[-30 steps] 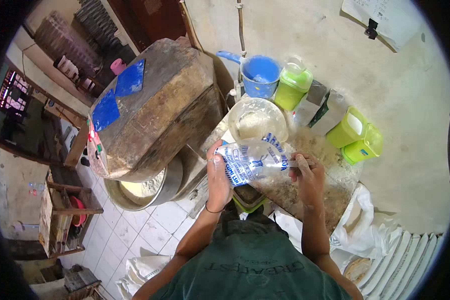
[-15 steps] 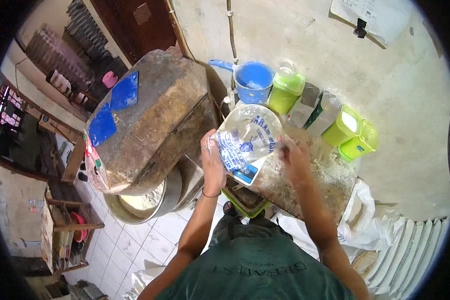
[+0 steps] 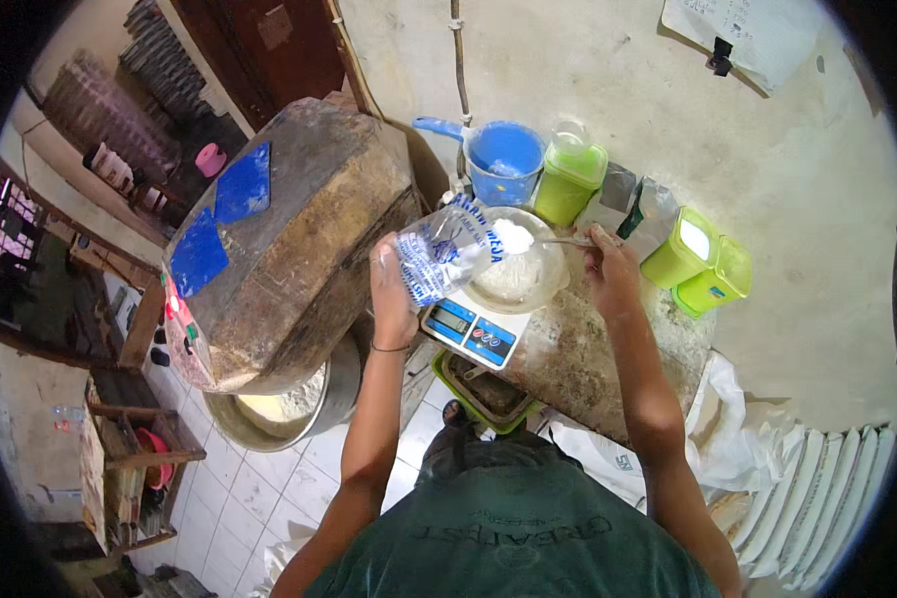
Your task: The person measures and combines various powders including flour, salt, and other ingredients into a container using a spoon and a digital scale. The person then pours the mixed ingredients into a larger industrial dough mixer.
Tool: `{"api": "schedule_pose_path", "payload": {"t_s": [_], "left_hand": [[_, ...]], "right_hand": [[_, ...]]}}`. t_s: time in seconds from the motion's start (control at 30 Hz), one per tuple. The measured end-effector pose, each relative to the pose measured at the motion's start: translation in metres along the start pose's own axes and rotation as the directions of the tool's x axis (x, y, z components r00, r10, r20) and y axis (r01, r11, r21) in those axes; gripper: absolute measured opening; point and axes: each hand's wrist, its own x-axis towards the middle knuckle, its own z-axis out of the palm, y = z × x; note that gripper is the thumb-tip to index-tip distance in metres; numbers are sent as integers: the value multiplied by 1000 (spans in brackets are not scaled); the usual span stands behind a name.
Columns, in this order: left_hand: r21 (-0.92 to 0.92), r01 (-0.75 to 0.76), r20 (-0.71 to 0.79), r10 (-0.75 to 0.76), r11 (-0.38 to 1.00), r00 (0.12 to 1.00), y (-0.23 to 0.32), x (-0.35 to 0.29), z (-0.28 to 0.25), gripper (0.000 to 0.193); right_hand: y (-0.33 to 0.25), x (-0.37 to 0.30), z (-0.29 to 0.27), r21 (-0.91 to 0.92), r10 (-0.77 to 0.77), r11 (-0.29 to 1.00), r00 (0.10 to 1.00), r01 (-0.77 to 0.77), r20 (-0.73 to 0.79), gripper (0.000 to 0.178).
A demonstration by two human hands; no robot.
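My left hand (image 3: pixel 393 297) grips a clear plastic bag (image 3: pixel 437 261) with blue print, tilted beside a bowl. In my right hand (image 3: pixel 608 267) is a spoon (image 3: pixel 566 240), pinched by its handle. A heap of white powder (image 3: pixel 513 236) sits on the spoon's head, just outside the bag's mouth and above the bowl. The translucent bowl (image 3: pixel 548 289) has whitish powder in it. It stands on a white digital scale (image 3: pixel 508 324) with a blue panel, whose display and buttons now show.
Behind the bowl are a blue dipper (image 3: pixel 506 164) and a green container (image 3: pixel 572 187). More green tubs (image 3: pixel 695 239) stand at right on the floury table (image 3: pixel 628 339). To the left, a bulky machine (image 3: pixel 299 229) overhangs a metal mixing bowl (image 3: pixel 341 394) with flour.
My left hand has moved the bag left, uncovering the bowl and scale. My right hand has shifted slightly up and right, bringing the powder-loaded spoon into sight.
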Motion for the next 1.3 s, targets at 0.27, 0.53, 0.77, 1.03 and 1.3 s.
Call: {"api": "schedule_pose_path", "payload": {"t_s": [0.27, 0.53, 0.77, 1.03, 1.3], "left_hand": [[-40, -7, -127, 2, 999, 992, 7, -2, -27, 34], [-98, 47, -83, -55, 994, 995, 7, -3, -13, 34], [-89, 107, 39, -104, 990, 994, 6, -4, 4, 35], [-56, 239, 201, -224, 969, 954, 11, -9, 27, 34], [-76, 238, 208, -218, 968, 953, 11, 1, 37, 33]], "right_hand": [[13, 0, -7, -391, -223, 899, 975, 198, -18, 22], [0, -34, 4, -689, -603, 470, 771, 552, 205, 13], [-33, -56, 8, -366, -494, 774, 855, 516, 159, 17], [-10, -38, 32, -305, -267, 885, 919, 353, 289, 18], [7, -36, 34, -388, -107, 898, 958, 208, 265, 23]]}}
